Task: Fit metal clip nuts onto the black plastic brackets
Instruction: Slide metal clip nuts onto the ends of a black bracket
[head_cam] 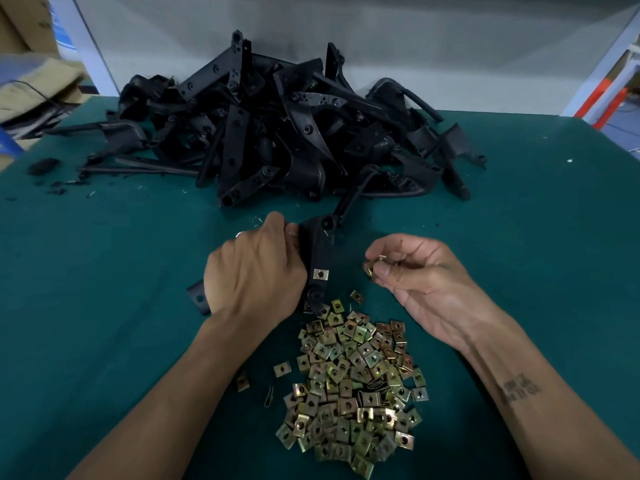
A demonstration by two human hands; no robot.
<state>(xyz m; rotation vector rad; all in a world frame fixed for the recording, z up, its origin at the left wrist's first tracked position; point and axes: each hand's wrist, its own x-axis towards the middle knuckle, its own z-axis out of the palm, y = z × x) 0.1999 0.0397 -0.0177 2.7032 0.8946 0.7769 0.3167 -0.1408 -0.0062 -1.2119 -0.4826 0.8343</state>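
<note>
Clip nuts (pixel 372 266) between right fingers (pixel 386 270), beside held bracket (pixel 320 251).

bracket (pixel 317 251) partly behind left hand (pixel 254 271), cardboard boxes (pixel 31 84) blurred

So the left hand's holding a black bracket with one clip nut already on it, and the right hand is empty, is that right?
Not quite. In the head view the right hand is not empty: it pinches clip nuts. The left hand does hold a black bracket with one clip nut on it.

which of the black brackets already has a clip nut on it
The black plastic bracket that the left hand holds: a square metal clip nut sits near its lower end. No nut is visible on the piled black brackets.
</note>
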